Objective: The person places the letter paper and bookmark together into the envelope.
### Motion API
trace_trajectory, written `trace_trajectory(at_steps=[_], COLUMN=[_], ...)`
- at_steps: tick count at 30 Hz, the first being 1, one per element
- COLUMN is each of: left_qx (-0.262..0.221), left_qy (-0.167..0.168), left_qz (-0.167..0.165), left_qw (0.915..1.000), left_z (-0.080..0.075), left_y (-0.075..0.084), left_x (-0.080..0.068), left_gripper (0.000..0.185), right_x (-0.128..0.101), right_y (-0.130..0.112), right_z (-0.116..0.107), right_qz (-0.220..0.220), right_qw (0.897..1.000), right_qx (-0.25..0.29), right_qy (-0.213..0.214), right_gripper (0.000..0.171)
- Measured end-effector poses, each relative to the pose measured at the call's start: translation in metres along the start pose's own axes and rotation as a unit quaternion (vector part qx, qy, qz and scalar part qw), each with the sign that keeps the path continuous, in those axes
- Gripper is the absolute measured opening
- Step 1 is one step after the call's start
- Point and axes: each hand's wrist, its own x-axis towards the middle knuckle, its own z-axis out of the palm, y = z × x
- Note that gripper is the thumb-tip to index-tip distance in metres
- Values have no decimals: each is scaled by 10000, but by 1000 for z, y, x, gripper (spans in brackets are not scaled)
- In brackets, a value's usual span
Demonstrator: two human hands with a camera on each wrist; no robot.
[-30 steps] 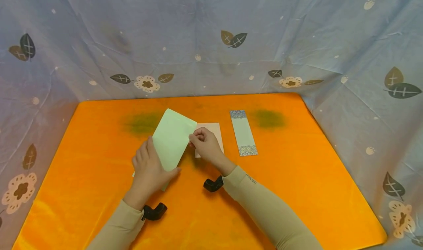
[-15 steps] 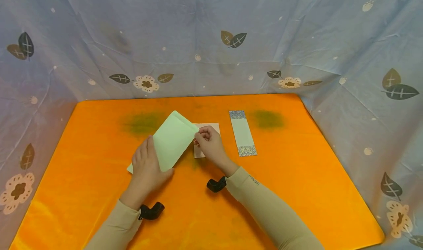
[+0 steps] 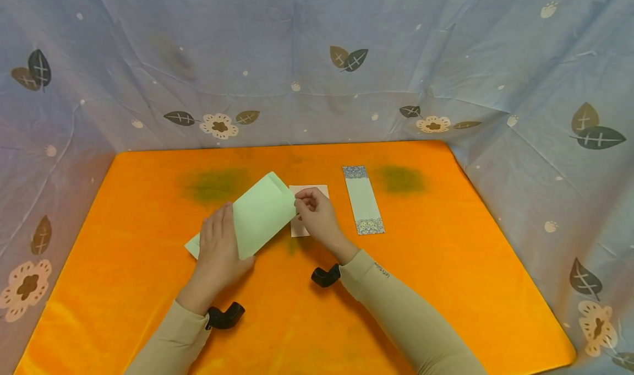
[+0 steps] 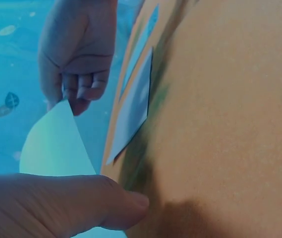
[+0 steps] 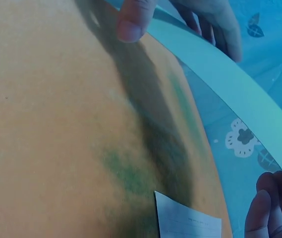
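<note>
"What's the left hand [image 3: 218, 248] holding?"

"A pale green, oblong sheet of paper [image 3: 264, 215], between thumb and fingers, over the orange cloth-covered table [image 3: 470, 254], slightly nearer its left edge than its right."

"And the right hand [image 3: 317, 212]?"

"Narrow grip, pinching the sheet's right-hand corner."

"Past that?"

"A small pale pinkish rectangular card [image 3: 297, 229], partly hidden by that hand. Towards the table's right edge, a long white strip with lacy patterned ends [image 3: 364, 199]."

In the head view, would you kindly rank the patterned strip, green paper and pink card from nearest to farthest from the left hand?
1. Green paper: held in the left hand.
2. Pink card: to the right, partly hidden by the right hand.
3. Patterned strip: farthest right.
</note>
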Motion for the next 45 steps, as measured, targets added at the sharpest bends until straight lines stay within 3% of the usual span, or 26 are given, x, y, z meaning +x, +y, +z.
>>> trace_trajectory(at_steps=[15, 22, 33, 45], left_qx=[53, -23, -48, -114], left_qy=[112, 195, 77, 36], left_qz=[-245, -92, -69, -154], left_qw=[9996, 9998, 9999, 9998], left_z=[-1, -1, 1, 0], left_y=[-4, -7, -9, -12], left_x=[2, 3, 3, 3], left_gripper=[112, 106, 105, 106], right_x=[-4, -5, -6, 8], right_y=[2, 6, -4, 28], right_z=[-1, -5, -24, -48], right_qz=[299, 334, 554, 502], right_qw=[9960, 9946, 9947, 9933], right_qx=[-554, -622, -354, -941], right_qy=[-638, -758, -788, -444], right_gripper=[21, 27, 31, 43])
